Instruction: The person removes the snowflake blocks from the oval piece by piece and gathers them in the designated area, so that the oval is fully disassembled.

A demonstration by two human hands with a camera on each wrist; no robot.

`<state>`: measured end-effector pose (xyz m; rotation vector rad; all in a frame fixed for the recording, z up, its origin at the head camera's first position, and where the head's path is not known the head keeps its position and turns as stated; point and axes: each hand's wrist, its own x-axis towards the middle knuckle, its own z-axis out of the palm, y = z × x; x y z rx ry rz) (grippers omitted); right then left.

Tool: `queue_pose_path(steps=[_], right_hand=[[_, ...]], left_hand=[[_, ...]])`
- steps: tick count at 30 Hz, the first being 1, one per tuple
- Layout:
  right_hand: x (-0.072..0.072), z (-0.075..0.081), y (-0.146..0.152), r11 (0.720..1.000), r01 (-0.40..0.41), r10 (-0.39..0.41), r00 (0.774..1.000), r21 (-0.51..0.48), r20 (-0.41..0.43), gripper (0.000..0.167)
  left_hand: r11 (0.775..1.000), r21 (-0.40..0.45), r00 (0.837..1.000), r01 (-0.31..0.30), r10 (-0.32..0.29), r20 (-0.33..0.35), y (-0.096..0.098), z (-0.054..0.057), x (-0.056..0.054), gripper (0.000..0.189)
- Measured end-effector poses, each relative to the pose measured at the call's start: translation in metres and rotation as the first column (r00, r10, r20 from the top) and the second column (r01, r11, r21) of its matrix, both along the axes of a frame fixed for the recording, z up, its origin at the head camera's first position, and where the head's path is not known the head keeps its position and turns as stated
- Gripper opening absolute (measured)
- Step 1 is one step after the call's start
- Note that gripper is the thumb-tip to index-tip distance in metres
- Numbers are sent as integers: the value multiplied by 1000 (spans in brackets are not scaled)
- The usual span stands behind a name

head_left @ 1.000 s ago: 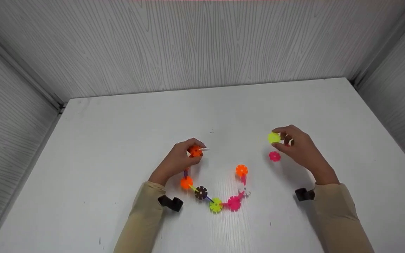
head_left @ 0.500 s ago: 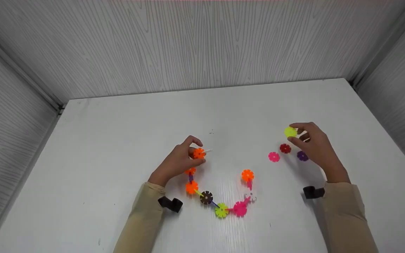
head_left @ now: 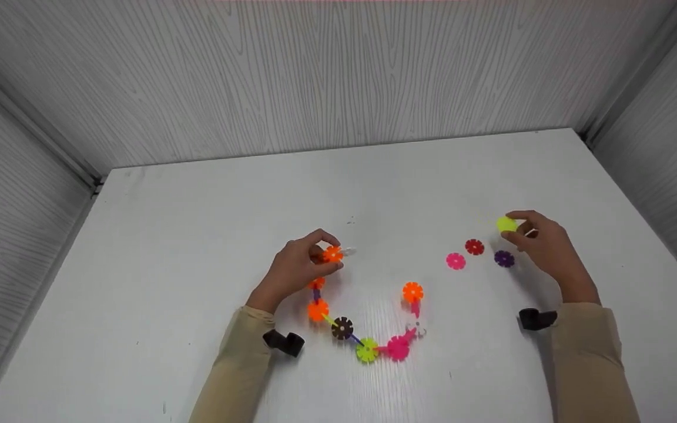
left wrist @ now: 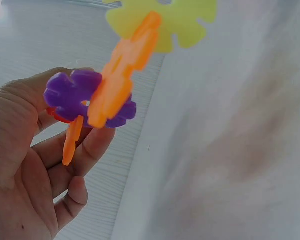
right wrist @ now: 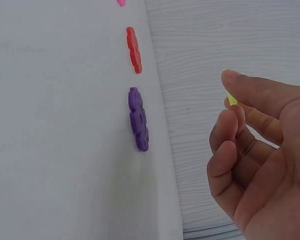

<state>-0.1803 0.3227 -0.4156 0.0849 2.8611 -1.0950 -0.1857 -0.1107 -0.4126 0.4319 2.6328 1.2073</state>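
Note:
A chain of notched plastic snowflake discs curves across the table, its low point at a yellow-green disc (head_left: pixel 367 350). My left hand (head_left: pixel 300 264) holds the chain's upper left end, thumb and fingers at an orange disc (head_left: pixel 333 254) with a clear disc (head_left: pixel 348 251) sticking out to its right. In the left wrist view a purple disc (left wrist: pixel 72 92) and an orange disc (left wrist: pixel 121 70) of the chain show beside the fingers. Over at the right, my right hand (head_left: pixel 544 244) pinches a loose yellow disc (head_left: pixel 506 224) between thumb and fingers; only its edge shows in the right wrist view.
Loose pink (head_left: pixel 455 261), red (head_left: pixel 475 247) and purple discs (head_left: pixel 504 258) lie flat just left of the right hand. The chain's other end, an orange disc (head_left: pixel 413 292), rests right of centre. Wood-grain panels (head_left: pixel 338 76) border the white table (head_left: pixel 197 211) behind and at the sides.
My right hand has moved right with the yellow disc, uncovering the red and purple discs. The left hand stays at the chain's end; the chain shifted slightly right, then settled.

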Motion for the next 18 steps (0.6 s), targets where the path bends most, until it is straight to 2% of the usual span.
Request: queue_pose_path(steps=[12,18], right_hand=[[-1,-7,14,1000,9,-10,996,8,83,54],[-1,-11,19,1000,-7,4,992,23,124,53]], left_hand=[[1000,-24,999,15,-16,-36,2,0,1,34],[999,-5,999,44,-44,-25,4,-1,0,36]])
